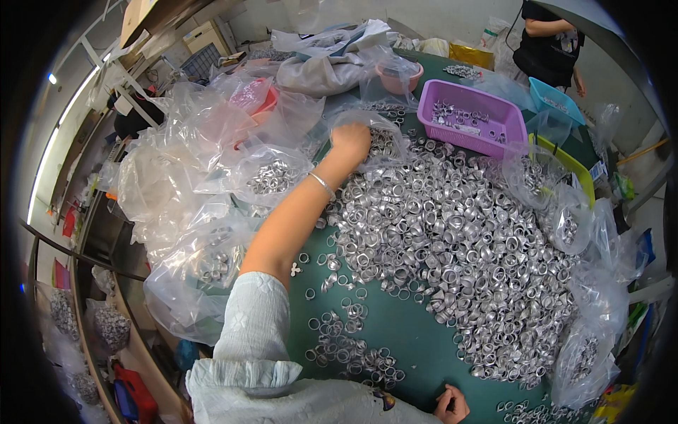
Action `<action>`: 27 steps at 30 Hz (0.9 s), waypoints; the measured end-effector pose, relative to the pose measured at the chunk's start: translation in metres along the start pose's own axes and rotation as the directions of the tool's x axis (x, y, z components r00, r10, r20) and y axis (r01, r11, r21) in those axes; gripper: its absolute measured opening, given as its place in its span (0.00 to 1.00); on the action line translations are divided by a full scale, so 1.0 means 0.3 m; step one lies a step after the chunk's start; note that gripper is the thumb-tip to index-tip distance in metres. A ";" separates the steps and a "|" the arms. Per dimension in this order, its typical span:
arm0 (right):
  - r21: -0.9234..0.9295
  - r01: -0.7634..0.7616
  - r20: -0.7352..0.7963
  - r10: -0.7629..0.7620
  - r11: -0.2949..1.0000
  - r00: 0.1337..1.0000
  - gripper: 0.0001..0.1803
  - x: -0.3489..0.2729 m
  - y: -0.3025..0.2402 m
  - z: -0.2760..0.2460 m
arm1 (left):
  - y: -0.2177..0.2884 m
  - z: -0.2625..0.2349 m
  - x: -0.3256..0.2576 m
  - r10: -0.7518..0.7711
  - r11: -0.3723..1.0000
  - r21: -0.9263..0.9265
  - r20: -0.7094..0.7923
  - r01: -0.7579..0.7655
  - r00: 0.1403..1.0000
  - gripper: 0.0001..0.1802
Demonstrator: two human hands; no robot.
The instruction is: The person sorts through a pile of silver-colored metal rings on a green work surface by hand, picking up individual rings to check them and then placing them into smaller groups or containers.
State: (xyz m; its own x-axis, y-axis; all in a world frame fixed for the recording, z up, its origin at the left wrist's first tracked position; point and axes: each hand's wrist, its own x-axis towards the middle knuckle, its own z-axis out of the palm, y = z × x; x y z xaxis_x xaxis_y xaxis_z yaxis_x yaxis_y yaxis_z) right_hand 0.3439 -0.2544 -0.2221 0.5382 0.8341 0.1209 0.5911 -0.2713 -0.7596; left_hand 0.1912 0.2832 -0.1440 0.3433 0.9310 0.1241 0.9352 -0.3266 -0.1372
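My left hand (351, 143) reaches far forward to a clear plastic bag (397, 134) with silver metal rings inside, just beyond the big pile. Its fingers look curled in, and what they hold is hidden. A large heap of silver rings (452, 233) spreads over the green table (417, 346) to the right of my forearm. Low in the view, my right hand (450, 405) rests near the table's front edge with its fingers curled. Whether something small is in it cannot be made out. A smaller scatter of rings (353, 353) lies left of that hand.
Behind the heap stand a purple basket (473, 104) holding some rings, a blue tray (556, 101) and a pink bowl (400, 76). Clear plastic bags (176, 155) crowd the left side. More bags (597, 283) line the right edge. Another person (547, 46) stands at the back right.
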 end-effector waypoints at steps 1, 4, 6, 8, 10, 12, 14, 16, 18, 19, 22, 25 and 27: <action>-0.001 -0.004 0.007 0.004 1.000 1.000 0.08 0.000 0.000 -0.001 | 0.002 -0.002 0.001 0.008 1.000 -0.013 -0.022 -0.008 1.000 0.10; -0.016 -0.001 0.020 0.001 1.000 1.000 0.08 -0.006 0.013 0.000 | 0.009 -0.008 -0.012 0.060 0.998 -0.017 -0.072 -0.061 0.996 0.10; -0.015 -0.016 0.028 0.017 1.000 0.999 0.08 -0.005 0.017 0.003 | 0.027 0.003 -0.061 0.136 0.991 0.023 -0.082 -0.134 0.987 0.10; -0.004 -0.056 0.038 0.056 0.998 0.998 0.08 -0.006 0.006 -0.003 | 0.037 0.007 -0.088 0.114 0.989 -0.078 -0.135 -0.126 0.984 0.09; -0.012 -0.058 0.028 0.059 0.998 0.998 0.08 -0.002 -0.012 -0.004 | 0.040 -0.005 -0.092 0.055 0.981 -0.178 -0.144 -0.080 0.988 0.09; -0.014 -0.064 0.022 0.065 0.998 0.998 0.08 0.003 -0.021 -0.006 | 0.033 -0.004 -0.081 -0.010 0.989 -0.149 -0.191 -0.019 0.982 0.10; -0.002 -0.070 0.037 0.070 0.998 0.997 0.08 0.004 -0.028 -0.013 | 0.004 0.010 -0.073 -0.025 0.994 -0.105 -0.194 0.005 0.981 0.11; -0.005 -0.073 0.046 0.073 0.997 0.996 0.08 0.005 -0.032 -0.017 | -0.014 0.034 -0.052 0.023 0.998 -0.055 -0.156 -0.031 0.988 0.15; -0.007 -0.084 0.051 0.084 0.996 0.995 0.08 0.006 -0.031 -0.017 | -0.028 0.047 -0.058 0.122 0.990 -0.062 -0.109 -0.129 0.987 0.17; -0.004 -0.095 0.054 0.095 0.995 0.994 0.08 0.004 -0.030 -0.015 | -0.028 0.044 -0.067 0.173 0.982 -0.066 -0.084 -0.178 0.981 0.18; 0.013 -0.101 0.052 0.100 0.995 0.994 0.08 -0.001 -0.022 -0.011 | -0.014 0.031 -0.108 0.267 0.963 -0.015 -0.053 -0.268 0.962 0.18; -0.023 -0.049 0.018 0.049 0.999 0.999 0.08 -0.004 -0.012 -0.002 | 0.009 0.003 -0.169 0.329 0.944 0.073 -0.113 -0.322 0.938 0.17; -0.040 -0.011 0.011 0.012 0.999 1.000 0.08 -0.002 -0.008 -0.001 | 0.015 0.014 -0.188 0.360 0.928 0.147 -0.129 -0.341 0.924 0.17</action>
State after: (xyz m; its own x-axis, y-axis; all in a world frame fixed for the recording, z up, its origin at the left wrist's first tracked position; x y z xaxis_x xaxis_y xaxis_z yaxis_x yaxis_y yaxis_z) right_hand 0.3424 -0.2545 -0.2202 0.5387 0.8359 0.1052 0.6086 -0.2998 -0.7346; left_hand 0.1756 0.2299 -0.1558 0.6652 0.7217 0.1915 0.7382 -0.5970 -0.3141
